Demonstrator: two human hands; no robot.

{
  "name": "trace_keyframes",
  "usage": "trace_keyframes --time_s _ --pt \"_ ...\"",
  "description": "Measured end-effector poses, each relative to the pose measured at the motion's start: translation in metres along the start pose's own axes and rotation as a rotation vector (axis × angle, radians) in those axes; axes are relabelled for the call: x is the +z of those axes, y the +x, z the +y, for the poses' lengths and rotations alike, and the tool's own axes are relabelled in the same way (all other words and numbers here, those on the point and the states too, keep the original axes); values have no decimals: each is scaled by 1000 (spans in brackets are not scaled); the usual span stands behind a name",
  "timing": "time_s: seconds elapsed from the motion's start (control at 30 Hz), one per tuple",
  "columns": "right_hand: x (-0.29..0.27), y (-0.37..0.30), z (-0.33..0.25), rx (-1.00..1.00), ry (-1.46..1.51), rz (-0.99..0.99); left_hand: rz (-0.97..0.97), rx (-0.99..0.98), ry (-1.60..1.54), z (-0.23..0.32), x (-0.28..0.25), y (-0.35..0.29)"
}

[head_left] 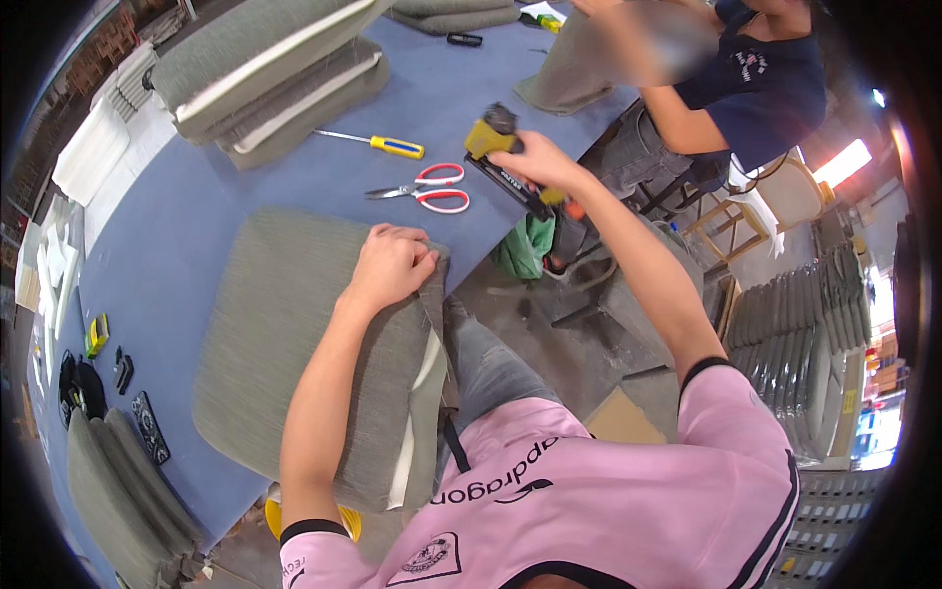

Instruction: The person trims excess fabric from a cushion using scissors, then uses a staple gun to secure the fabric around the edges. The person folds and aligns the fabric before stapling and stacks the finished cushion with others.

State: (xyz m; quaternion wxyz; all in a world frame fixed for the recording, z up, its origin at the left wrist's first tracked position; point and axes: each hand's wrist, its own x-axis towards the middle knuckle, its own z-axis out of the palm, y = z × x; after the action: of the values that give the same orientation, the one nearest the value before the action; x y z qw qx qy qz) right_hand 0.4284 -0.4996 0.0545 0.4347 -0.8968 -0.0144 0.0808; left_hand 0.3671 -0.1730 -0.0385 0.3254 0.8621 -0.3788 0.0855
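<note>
A grey-green fabric seat cushion [285,334] lies in front of me on the blue tabletop. Along its right side the cover is loose, with a strip of white padding [412,432] showing. My left hand [392,263] is closed on the cover at the cushion's far right corner, its fingers curled over the edge. In my right hand [542,162] is a yellow and black staple gun [496,147], gripped by its handle near the table's right edge. Beside it lie scissors [422,190] with red and white handles, and a screwdriver [388,146] with a yellow handle.
Stacked cushions [275,79] sit at the far left, and more cushions [128,491] stand at the near left by a dark phone-like object [150,428]. Another person [726,98] works across on the right. Wrapped cushions [800,334] are piled behind at right.
</note>
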Motion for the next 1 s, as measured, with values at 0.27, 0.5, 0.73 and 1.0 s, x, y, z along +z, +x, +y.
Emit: trace_keyframes --time_s 0.27,0.5,0.73,1.0 --pt "101 -172 42 -216 -55 90 -56 -39 -25 5 1 9" --pt "120 -172 42 -252 -147 182 -45 -50 -42 7 -2 12" --pt "137 -168 73 -266 -213 244 -12 -42 -37 7 -3 15" --pt "116 -159 0 74 -154 -111 -27 -92 -19 7 0 16"
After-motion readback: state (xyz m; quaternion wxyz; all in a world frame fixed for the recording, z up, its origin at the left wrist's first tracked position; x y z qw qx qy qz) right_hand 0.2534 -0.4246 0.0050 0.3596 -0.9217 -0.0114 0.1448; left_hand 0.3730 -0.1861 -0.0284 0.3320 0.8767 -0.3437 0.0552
